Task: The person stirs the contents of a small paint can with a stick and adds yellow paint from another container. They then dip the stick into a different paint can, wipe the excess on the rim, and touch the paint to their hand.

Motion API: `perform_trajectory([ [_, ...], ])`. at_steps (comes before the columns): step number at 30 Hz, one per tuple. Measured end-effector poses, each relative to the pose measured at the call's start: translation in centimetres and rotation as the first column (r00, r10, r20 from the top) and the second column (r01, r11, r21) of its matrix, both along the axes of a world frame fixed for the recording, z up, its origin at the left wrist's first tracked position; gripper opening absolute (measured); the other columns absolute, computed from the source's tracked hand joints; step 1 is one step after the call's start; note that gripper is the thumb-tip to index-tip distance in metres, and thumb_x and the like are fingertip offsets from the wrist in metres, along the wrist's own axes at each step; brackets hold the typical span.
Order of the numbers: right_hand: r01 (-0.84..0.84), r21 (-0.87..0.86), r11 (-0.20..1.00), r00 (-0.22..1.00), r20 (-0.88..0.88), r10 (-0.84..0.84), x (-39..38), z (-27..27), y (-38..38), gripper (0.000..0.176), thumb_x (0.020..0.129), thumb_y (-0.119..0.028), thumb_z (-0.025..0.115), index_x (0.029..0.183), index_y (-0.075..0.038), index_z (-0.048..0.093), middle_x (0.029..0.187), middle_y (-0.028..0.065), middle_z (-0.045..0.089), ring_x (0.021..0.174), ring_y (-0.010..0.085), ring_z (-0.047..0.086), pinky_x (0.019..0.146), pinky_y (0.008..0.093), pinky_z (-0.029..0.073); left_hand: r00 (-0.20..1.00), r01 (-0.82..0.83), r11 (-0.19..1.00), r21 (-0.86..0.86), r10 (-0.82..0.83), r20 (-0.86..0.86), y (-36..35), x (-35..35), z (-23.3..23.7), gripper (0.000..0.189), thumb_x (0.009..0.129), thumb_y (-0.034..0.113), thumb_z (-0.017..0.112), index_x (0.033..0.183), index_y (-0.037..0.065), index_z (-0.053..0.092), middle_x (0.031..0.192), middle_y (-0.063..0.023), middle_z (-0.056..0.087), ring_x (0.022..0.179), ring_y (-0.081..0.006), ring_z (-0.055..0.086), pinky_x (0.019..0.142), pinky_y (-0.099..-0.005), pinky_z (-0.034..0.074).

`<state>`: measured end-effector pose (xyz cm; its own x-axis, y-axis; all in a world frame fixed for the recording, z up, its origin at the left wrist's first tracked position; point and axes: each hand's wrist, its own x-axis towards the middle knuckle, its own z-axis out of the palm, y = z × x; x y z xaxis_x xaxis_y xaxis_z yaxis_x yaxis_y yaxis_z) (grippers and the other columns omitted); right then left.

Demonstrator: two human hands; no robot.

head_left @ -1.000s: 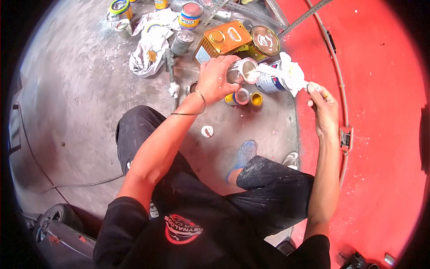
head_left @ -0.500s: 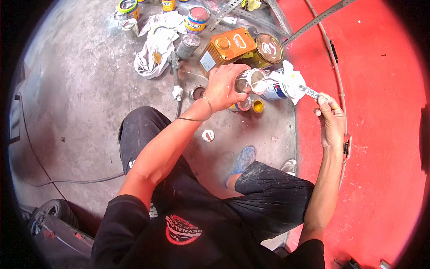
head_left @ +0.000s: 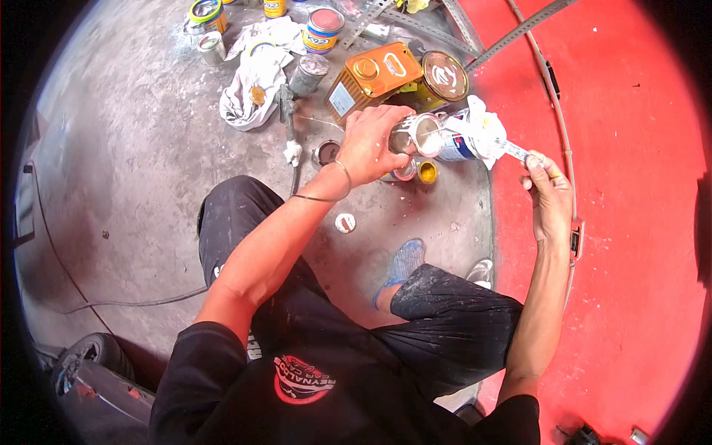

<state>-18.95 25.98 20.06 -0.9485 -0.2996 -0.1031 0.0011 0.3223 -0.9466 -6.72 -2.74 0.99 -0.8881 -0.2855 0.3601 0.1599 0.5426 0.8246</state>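
My left hand (head_left: 376, 144) is closed around a small metal can (head_left: 407, 136), which is tipped on its side with its mouth facing right. Pale paint shows inside the mouth and along its rim. My right hand (head_left: 547, 184) pinches the end of a flat white mixing stick (head_left: 513, 150) with printed marks. The stick's other end meets a crumpled white covering (head_left: 486, 133) over a white and blue can (head_left: 455, 147). That can sits right beside the tipped can's mouth. Below them is a little pot of yellow paint (head_left: 427, 172).
An orange rectangular canister (head_left: 380, 70) and a round tin (head_left: 445, 76) stand behind my hands. A white rag (head_left: 256, 93), a spray gun (head_left: 288, 111) and more paint cans (head_left: 323, 31) lie to the left. A hose (head_left: 567, 141) crosses the red floor (head_left: 638, 193); a metal frame (head_left: 512, 37) rises behind.
Both hands keep their holds on the can and the stick and barely move. The white and blue can with its covering appears slightly higher, while the view shifts a little.
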Motion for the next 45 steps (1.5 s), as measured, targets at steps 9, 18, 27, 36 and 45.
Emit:
perform_trajectory([
  [9,-0.136,0.532,0.836,0.697,-0.548,0.462,4.5,-2.9,-5.7,0.020,0.096,-0.014,0.086,0.115,-0.007,0.083,0.098,0.0061,0.082,0.082,0.0168,0.072,0.084,0.0349,0.054,0.997,0.077,0.995,-0.064,-0.078,-0.016,1.1,0.6,1.0,0.072,0.075,0.029,0.090,0.143,0.017,0.067,0.137,-0.0106,0.070,0.131,-0.0355,0.063,0.111,-0.0504,0.044],
  [18,-0.265,0.524,0.810,0.930,-0.083,0.358,6.6,-2.1,-8.0,0.016,0.096,-0.021,0.082,0.103,-0.006,0.081,0.097,0.0100,0.081,0.085,0.0289,0.076,0.094,0.0434,0.054,0.996,0.093,0.991,-0.093,-0.093,0.011,0.4,1.4,0.0,0.070,0.078,0.028,0.089,0.143,0.018,0.066,0.139,-0.0097,0.071,0.133,-0.0343,0.063,0.113,-0.0497,0.042],
  [27,-0.182,0.606,0.774,0.777,-0.394,0.491,5.6,-4.1,-6.9,0.021,0.094,-0.025,0.083,0.104,-0.007,0.083,0.092,0.0154,0.080,0.080,0.0306,0.077,0.077,0.0423,0.059,0.988,0.136,0.987,-0.088,-0.128,0.086,0.6,1.7,-0.4,0.070,0.076,0.026,0.087,0.143,0.019,0.066,0.138,-0.0097,0.071,0.132,-0.0346,0.064,0.114,-0.0515,0.041],
  [36,-0.230,0.614,0.755,0.872,-0.215,0.440,5.8,-4.2,-6.5,0.020,0.096,-0.021,0.081,0.107,-0.005,0.085,0.093,0.0159,0.083,0.079,0.0241,0.079,0.077,0.0384,0.061,0.986,0.151,0.982,-0.110,-0.141,0.092,1.1,1.1,-0.9,0.069,0.078,0.029,0.088,0.143,0.021,0.065,0.137,-0.0086,0.071,0.131,-0.0340,0.064,0.114,-0.0521,0.041],
  [45,-0.199,0.501,0.842,0.926,-0.184,0.329,4.7,-4.9,-6.5,0.020,0.101,-0.016,0.082,0.114,0.000,0.084,0.098,0.0062,0.084,0.091,0.0087,0.073,0.083,0.0311,0.059,0.997,0.076,0.989,-0.124,-0.073,0.026,1.3,-0.4,-1.9,0.072,0.076,0.028,0.091,0.143,0.020,0.066,0.136,-0.0082,0.072,0.132,-0.0343,0.064,0.114,-0.0533,0.041],
])
